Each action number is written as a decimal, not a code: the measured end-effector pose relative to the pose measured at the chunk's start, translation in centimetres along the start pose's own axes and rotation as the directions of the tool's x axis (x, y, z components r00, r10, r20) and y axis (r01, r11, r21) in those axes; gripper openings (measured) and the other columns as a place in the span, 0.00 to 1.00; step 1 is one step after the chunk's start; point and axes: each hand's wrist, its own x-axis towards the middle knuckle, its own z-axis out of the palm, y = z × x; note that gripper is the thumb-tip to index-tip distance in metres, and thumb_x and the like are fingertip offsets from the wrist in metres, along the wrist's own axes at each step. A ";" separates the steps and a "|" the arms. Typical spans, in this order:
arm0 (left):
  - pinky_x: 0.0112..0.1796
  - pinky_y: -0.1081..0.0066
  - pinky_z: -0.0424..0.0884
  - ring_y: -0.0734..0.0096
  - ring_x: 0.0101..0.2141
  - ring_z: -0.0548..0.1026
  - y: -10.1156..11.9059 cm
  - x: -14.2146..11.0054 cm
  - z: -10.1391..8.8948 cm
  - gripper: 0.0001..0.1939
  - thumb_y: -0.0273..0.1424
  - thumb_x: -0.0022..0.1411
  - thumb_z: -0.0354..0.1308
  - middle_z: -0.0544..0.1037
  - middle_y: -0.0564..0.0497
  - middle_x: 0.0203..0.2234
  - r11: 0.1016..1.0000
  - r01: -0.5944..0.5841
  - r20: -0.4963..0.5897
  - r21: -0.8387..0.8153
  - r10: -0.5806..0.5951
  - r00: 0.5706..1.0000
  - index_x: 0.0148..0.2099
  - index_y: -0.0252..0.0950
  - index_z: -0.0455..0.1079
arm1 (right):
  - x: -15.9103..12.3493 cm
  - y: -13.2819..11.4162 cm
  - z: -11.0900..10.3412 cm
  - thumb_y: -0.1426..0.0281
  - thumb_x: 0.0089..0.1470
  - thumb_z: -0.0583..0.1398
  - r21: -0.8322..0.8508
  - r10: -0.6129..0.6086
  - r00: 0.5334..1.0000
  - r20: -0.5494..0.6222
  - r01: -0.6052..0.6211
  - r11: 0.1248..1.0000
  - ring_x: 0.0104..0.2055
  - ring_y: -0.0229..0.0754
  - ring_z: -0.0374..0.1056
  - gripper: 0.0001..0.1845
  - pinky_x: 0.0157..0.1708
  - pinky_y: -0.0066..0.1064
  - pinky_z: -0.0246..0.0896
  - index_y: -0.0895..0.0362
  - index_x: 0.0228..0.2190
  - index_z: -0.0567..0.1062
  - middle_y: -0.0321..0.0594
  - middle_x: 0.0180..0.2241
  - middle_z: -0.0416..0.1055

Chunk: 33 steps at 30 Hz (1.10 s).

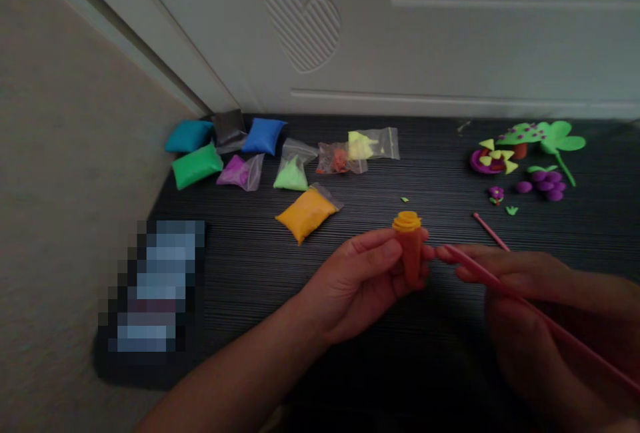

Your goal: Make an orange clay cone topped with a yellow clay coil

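An orange clay ice cream cone with a yellow swirl on top stands upright between the fingers of my left hand, low over the dark table. To its right, my right hand is closed around a long pink modelling tool, held like a pen. The tool's tip points at the cone, close to my left fingertips; whether it touches is unclear. A second pink tool lies on the table, partly hidden behind my right hand. A tiny green clay scrap lies just beyond the cone.
Several clay packets, such as a yellow-orange one and a blue one, lie at the back left. Finished clay pieces, among them purple grapes and a green clover, sit back right. A blurred-out phone lies at left. A white panel rises behind.
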 end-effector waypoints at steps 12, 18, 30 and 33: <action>0.40 0.73 0.71 0.73 0.36 0.76 0.7 1.0 -0.3 0.12 0.24 0.63 0.50 0.78 0.47 0.34 0.995 -0.092 -0.207 0.022 0.095 0.974 0.45 0.29 0.72 | 1.6 1.6 0.5 0.75 0.53 0.59 0.344 0.292 0.924 -0.247 -0.197 0.918 0.34 0.42 0.73 0.06 0.36 0.35 0.68 0.54 0.34 0.74 0.37 0.31 0.76; 0.37 0.73 0.71 0.74 0.32 0.75 0.9 1.1 -0.4 0.13 0.25 0.64 0.48 0.77 0.47 0.33 0.995 -0.095 -0.226 0.002 0.093 0.970 0.45 0.28 0.72 | 1.9 1.9 0.5 0.74 0.52 0.59 0.445 0.365 0.905 -0.219 -0.240 0.863 0.32 0.38 0.72 0.06 0.35 0.30 0.68 0.54 0.33 0.74 0.36 0.30 0.76; 0.35 0.75 0.70 0.75 0.31 0.74 1.2 1.1 -0.3 0.10 0.27 0.63 0.52 0.77 0.48 0.31 0.994 -0.107 -0.213 -0.010 0.103 0.972 0.43 0.30 0.72 | 1.9 2.4 0.4 0.74 0.52 0.61 0.421 0.334 0.918 -0.213 -0.222 0.879 0.32 0.37 0.72 0.06 0.34 0.31 0.68 0.53 0.34 0.75 0.35 0.29 0.76; 0.37 0.75 0.71 0.75 0.33 0.75 1.1 1.1 -0.2 0.08 0.25 0.60 0.55 0.78 0.49 0.33 0.988 -0.148 -0.227 0.042 0.154 0.962 0.42 0.33 0.72 | 1.9 2.4 0.4 0.73 0.51 0.61 0.417 0.330 0.922 -0.204 -0.224 0.881 0.33 0.37 0.72 0.06 0.35 0.30 0.68 0.54 0.34 0.75 0.36 0.29 0.76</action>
